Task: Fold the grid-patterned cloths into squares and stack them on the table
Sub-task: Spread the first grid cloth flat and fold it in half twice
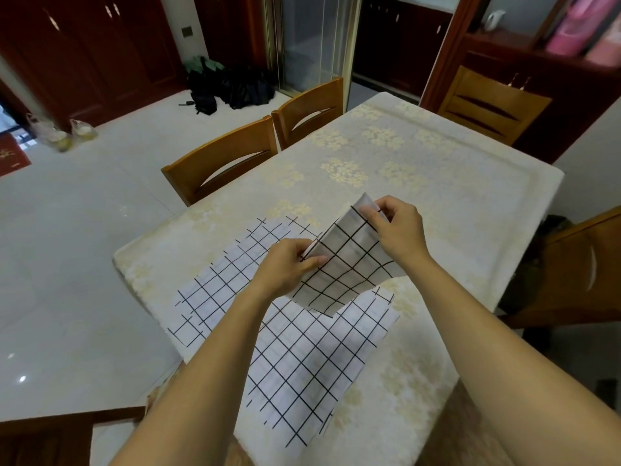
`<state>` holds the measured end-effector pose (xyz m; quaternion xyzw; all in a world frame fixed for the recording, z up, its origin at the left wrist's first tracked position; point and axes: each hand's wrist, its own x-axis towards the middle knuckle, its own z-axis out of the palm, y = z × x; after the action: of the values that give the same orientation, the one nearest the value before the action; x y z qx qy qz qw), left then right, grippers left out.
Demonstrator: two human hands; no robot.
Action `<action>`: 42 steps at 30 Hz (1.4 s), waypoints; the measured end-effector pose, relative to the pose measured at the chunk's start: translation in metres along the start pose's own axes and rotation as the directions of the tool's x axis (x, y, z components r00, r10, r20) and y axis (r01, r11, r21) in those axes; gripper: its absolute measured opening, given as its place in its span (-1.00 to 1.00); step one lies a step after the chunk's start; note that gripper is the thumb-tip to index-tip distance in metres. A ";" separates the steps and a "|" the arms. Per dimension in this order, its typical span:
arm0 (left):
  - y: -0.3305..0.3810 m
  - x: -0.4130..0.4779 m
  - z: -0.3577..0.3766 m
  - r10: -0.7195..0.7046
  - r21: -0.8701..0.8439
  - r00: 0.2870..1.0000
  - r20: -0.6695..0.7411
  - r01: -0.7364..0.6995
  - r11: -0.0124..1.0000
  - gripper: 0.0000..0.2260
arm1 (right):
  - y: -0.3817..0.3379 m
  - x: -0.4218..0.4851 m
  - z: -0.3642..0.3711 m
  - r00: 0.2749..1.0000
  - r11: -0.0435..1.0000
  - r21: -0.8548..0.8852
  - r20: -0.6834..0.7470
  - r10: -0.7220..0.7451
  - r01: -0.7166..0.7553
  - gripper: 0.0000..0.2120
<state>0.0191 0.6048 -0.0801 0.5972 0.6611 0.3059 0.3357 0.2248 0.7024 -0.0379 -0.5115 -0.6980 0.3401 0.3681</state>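
Held cloth (349, 264), already doubled, hangs over the table (437, 183) near its middle. L hand (285, 267) pinches its near-left top corner and R hand (400, 230) the far-right one, fingers + thumb clamped on the layers, prob. to keep the edges matched and the fabric taut for the next fold. Flat cloths (302, 358) lie spread right under it by the near edge, likely awaiting their turn; no stack yet. No brand or legible writing; the red mat (11, 153) far left has a gold mark too blurred to read.
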 end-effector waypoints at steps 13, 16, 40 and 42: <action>0.010 -0.001 -0.003 -0.026 -0.064 0.988 -0.152 0.016 0.998 -0.84 | 0.009 -0.002 -0.005 0.998 0.997 0.081 0.070 0.008 -0.014 -0.73; 0.009 -0.001 -0.003 -0.012 -0.038 0.995 -0.098 0.009 0.999 -0.79 | 0.005 0.000 -0.006 0.998 0.996 0.093 0.062 -0.015 0.009 -0.73; 0.024 -0.006 0.000 -0.059 -0.331 0.997 -0.047 0.040 0.943 -0.77 | 0.008 -0.053 0.036 0.953 0.981 -0.181 0.304 -0.016 0.075 -0.84; 0.020 -0.005 -0.002 -0.049 -0.309 0.997 -0.057 0.029 0.951 -0.79 | 0.010 -0.052 0.033 0.953 0.975 -0.207 0.303 -0.020 0.086 -0.90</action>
<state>0.0294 0.6020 -0.0624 0.5141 0.6275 0.4176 0.4094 0.2114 0.6514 -0.0715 -0.4725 -0.7920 0.3251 0.2093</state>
